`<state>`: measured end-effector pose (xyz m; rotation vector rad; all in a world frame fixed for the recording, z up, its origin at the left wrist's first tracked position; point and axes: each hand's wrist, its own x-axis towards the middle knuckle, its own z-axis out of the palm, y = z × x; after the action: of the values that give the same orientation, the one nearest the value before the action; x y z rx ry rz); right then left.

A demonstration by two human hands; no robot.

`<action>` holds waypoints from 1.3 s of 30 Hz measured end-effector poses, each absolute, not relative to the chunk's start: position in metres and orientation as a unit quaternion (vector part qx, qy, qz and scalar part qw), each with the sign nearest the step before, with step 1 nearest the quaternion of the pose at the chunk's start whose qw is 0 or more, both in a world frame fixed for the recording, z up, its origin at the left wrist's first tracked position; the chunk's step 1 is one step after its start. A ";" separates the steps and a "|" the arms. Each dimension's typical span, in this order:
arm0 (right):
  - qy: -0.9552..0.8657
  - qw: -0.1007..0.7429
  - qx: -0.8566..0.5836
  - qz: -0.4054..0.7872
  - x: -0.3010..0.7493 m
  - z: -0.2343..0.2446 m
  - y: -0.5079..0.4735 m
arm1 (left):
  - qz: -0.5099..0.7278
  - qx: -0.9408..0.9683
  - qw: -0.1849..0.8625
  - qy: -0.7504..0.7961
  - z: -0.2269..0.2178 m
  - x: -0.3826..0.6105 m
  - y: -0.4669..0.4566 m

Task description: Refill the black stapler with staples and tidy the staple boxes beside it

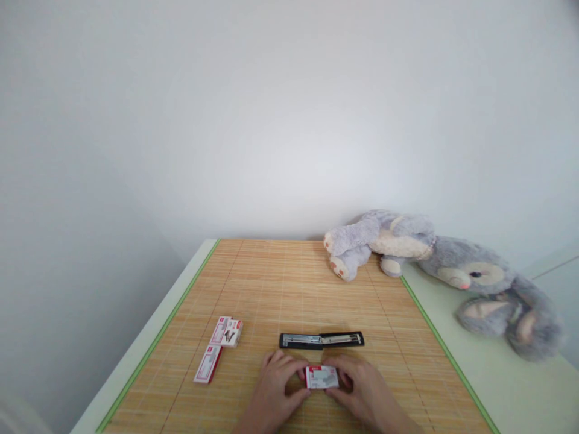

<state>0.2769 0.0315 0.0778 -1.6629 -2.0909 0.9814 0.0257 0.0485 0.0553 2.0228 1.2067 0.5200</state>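
Observation:
A small white and red box [321, 377] is held level near the front of the mat. My left hand [279, 386] pinches its left end between thumb and fingers. On the opposite end, my right hand [355, 383] grips it the same way. Just beyond the hands lies a black stapler [302, 340], folded fully open and flat, its metal staple channel facing up. Whether the box touches the mat cannot be told.
Left of my hands, two flat red and white boxes [208, 363] and a smaller box with a stapler picture [232, 333] lie together. A grey plush rabbit [470, 265] lies across the bamboo mat's [271, 277] back right corner, against the wall.

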 end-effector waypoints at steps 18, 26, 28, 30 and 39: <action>-0.735 0.197 -0.566 0.319 0.248 0.081 0.040 | 0.258 0.774 0.190 0.547 0.029 0.000 0.089; -0.748 0.191 -0.572 0.276 0.243 0.079 0.061 | 0.211 0.788 0.227 0.532 0.034 0.011 0.071; -0.753 0.185 -0.565 0.283 0.243 0.078 0.062 | 0.213 0.784 0.227 0.537 0.035 0.012 0.069; -0.756 0.183 -0.560 0.286 0.243 0.079 0.062 | 0.216 0.781 0.228 0.539 0.036 0.014 0.069; -0.754 0.179 -0.567 0.278 0.239 0.077 0.060 | 0.228 0.780 0.229 0.535 0.033 0.014 0.070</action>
<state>0.2394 0.0596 0.0771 -1.6035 -2.1319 0.7853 0.0140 0.0703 0.0333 2.1485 1.4738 0.6267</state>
